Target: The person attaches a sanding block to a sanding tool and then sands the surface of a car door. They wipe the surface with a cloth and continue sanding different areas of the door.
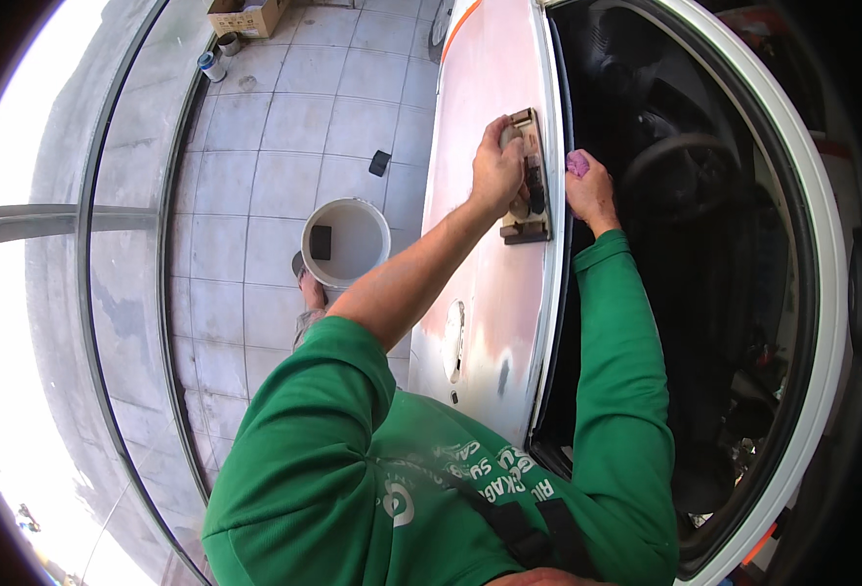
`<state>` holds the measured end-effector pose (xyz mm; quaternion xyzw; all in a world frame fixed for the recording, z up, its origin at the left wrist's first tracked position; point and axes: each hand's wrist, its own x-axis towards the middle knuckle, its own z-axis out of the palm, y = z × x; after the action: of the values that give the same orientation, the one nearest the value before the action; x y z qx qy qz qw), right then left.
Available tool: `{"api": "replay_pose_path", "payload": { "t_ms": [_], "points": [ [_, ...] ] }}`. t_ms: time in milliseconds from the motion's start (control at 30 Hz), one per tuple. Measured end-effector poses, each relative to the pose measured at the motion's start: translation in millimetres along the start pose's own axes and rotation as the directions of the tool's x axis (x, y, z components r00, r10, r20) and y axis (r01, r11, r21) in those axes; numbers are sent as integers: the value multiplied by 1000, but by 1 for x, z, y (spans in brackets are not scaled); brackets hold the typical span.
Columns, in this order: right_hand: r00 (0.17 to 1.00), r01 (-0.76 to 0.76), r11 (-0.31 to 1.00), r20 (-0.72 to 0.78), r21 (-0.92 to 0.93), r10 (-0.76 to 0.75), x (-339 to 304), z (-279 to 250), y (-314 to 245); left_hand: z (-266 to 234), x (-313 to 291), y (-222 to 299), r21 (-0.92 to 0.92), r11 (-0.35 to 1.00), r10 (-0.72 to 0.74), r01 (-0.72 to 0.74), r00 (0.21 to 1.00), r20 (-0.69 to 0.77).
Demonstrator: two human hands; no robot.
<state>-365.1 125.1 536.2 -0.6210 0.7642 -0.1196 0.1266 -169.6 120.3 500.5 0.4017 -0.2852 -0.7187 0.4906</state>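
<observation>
My left hand [497, 171] is closed round the grip of a long sanding block [535, 161], which lies flat on the car door panel [485, 264] close to its upper edge. The panel is patchy pink and white, with a door handle recess [454, 340] nearer to me. Just right of the block, my right hand [594, 193] reaches past the window sill with its fingers wrapped round a crumpled pink cloth or sponge [577, 163]. The face of the block against the panel is hidden.
On the tiled floor to the left stands a pale bucket [389, 244] of greyish water, a dark rectangular pad at its inner side. A small black block [379, 163] lies beyond it. Farther back are a can [210, 67] and a cardboard box [246, 20]. The dark car interior [685, 273] fills the right.
</observation>
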Motion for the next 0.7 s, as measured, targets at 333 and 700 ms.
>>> {"api": "replay_pose_path", "payload": {
  "t_ms": [333,700],
  "points": [
    [997,-57,998,-44,14,58,-12,2,1,-14,-147,-56,230,963,121,-138,989,84],
    [997,3,999,-75,48,0,-8,4,17,-42,-57,-42,147,987,-94,61,969,227]
  ]
}}
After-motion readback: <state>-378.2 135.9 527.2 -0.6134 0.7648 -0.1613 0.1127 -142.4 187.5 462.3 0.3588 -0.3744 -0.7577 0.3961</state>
